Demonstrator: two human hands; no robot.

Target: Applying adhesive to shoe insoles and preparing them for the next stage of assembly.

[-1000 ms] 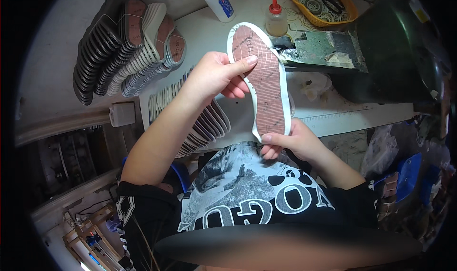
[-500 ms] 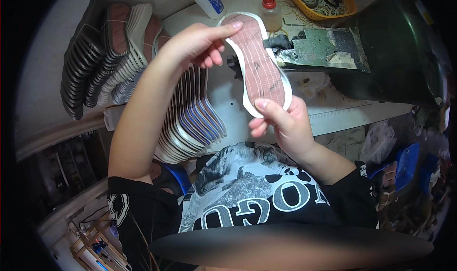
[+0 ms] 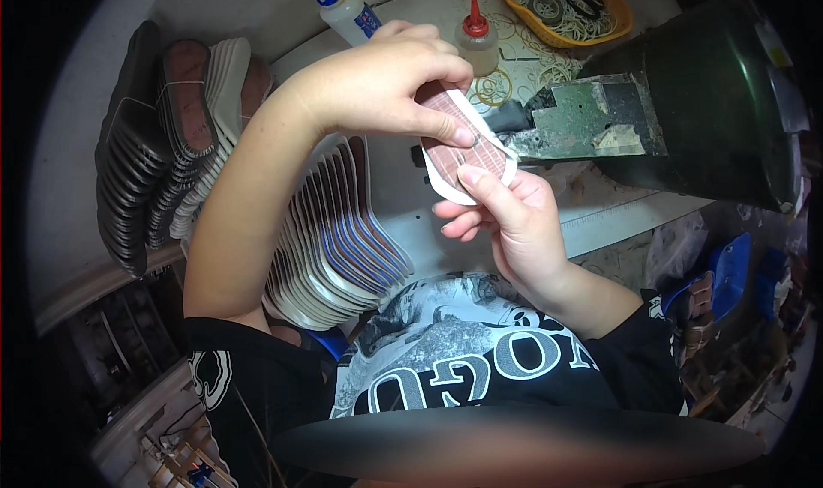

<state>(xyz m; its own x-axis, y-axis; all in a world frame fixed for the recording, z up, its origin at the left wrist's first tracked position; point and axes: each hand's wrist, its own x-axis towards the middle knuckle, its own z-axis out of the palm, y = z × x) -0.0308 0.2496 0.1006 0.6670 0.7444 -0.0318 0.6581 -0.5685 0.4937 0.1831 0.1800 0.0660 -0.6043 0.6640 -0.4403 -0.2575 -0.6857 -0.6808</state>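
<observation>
A shoe insole (image 3: pixel 441 164) with a pinkish-brown face, stitched or printed lines and a white rim is held up in front of me. My left hand (image 3: pixel 390 81) is closed over its far part, with the thumb on the middle of the face, and covers the far end. At the near end my right hand (image 3: pixel 525 221) pinches it, thumb on top and fingers beneath. Just right of the insole is the black tip of a green machine arm (image 3: pixel 583 124). Below my left forearm leans a row of similar insoles (image 3: pixel 334 239), standing on edge.
Tied stacks of dark insoles (image 3: pixel 129 171) and pale insoles (image 3: pixel 221 102) stand at the left. Along the back are a white bottle (image 3: pixel 350 17), a red-nozzled bottle (image 3: pixel 477 42) and a yellow basket (image 3: pixel 613 27) of rubber bands. Loose bands lie beside the machine.
My left hand has moved right and nearer, from the insole's far end to over its middle. The insole is now partly hidden and tilted or bent; my right hand keeps its pinch.
</observation>
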